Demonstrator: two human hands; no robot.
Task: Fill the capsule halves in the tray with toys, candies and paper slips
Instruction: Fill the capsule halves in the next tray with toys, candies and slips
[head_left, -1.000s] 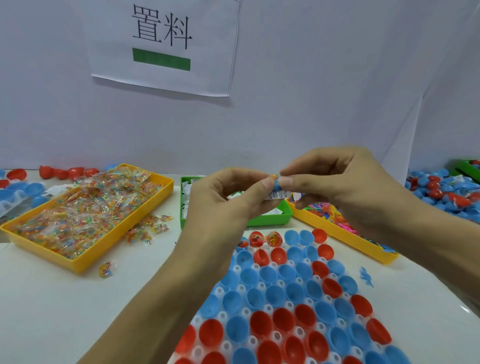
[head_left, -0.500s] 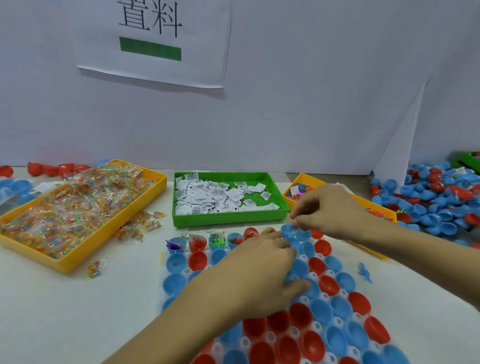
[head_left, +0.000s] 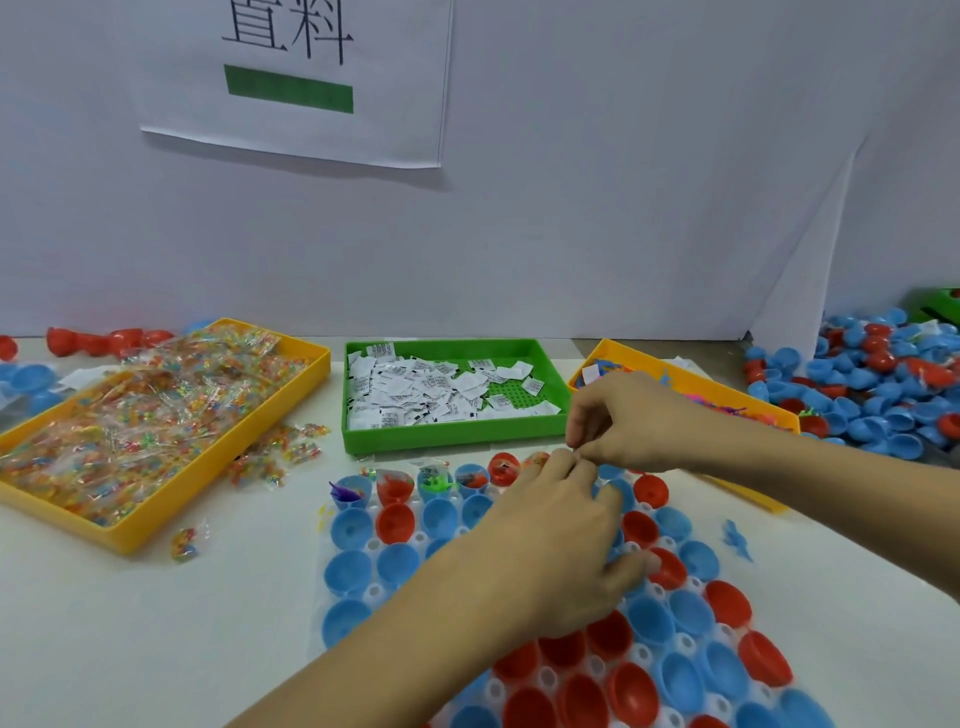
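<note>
I am looking at a white bench (head_left: 130, 623) carrying a yellow tray of candy packets (head_left: 156, 519) at the left, a green tray of paper slips (head_left: 447, 436) in the middle and a yellow tray of toys (head_left: 769, 410) at the right. A white capsule tray (head_left: 545, 675) is sitting nearest me. Loose candy packets (head_left: 280, 457), a small blue toy (head_left: 736, 540) and a heap of blue and red capsule halves (head_left: 872, 395) are lying directly on the bench.

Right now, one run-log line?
step: filling far row | left hand: on capsule tray | right hand: pinching, item unclear | near cups empty
</note>
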